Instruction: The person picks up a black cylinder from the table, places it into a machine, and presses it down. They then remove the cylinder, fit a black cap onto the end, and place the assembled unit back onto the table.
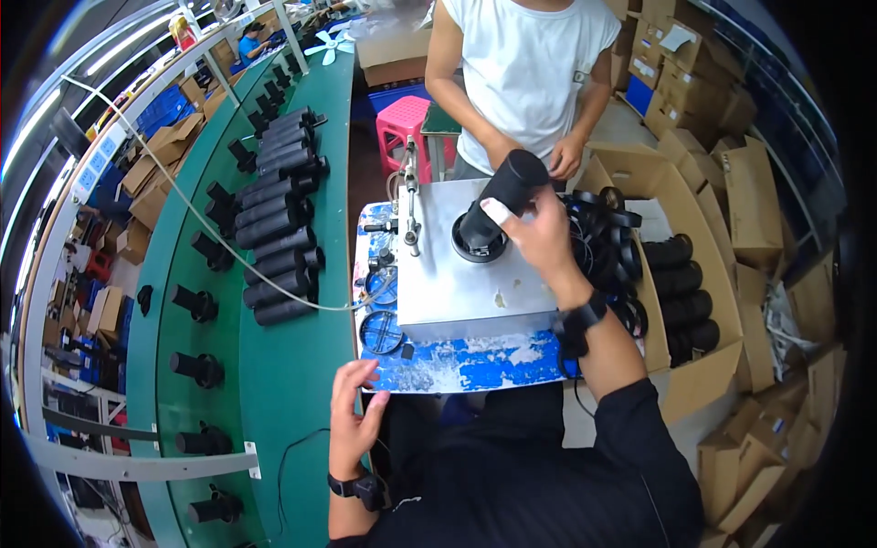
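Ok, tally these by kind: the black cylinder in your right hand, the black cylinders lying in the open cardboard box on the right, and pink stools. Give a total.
Black cylinder held in the right hand: 1
Black cylinders showing in the cardboard box: 4
Pink stool: 1
Total: 6

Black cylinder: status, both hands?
Right hand gripping black cylinder, tilted on metal plate. Left hand open at bench edge. Co-worker's hand close behind.
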